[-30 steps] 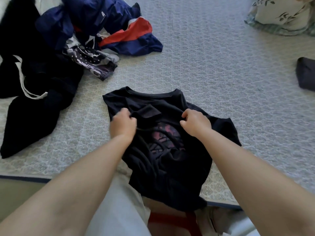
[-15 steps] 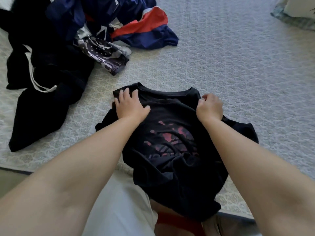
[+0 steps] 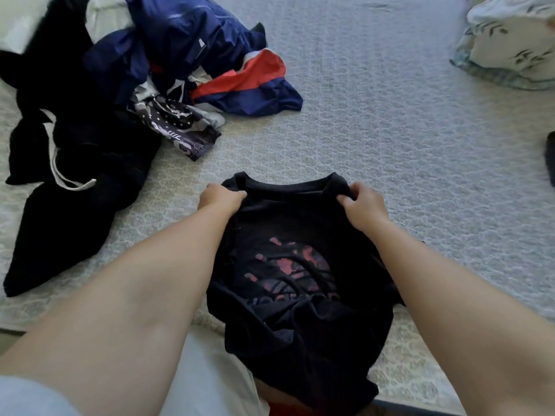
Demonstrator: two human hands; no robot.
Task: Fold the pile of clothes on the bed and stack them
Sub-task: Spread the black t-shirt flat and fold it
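A black T-shirt (image 3: 288, 229) with a reddish print on its chest lies face up on the bed (image 3: 375, 139), collar away from me, its hem hanging over the near edge. My left hand (image 3: 220, 197) grips the shirt's left shoulder beside the collar. My right hand (image 3: 362, 202) pinches the right shoulder in the same way. The sleeves are hidden under my forearms. The pile of unfolded clothes (image 3: 126, 94) sits at the far left.
The pile holds a navy jacket with red and white panels (image 3: 240, 76), a patterned grey-and-black garment (image 3: 180, 127) and black trousers with a white drawstring (image 3: 66, 163). A floral pillow (image 3: 510, 46) lies far right, a dark item (image 3: 550, 159) at the right edge.
Both hands moved from the chest of the shirt up to its shoulders; the left went from pressing flat to gripping. The shirt now lies straighter with its print uncovered.
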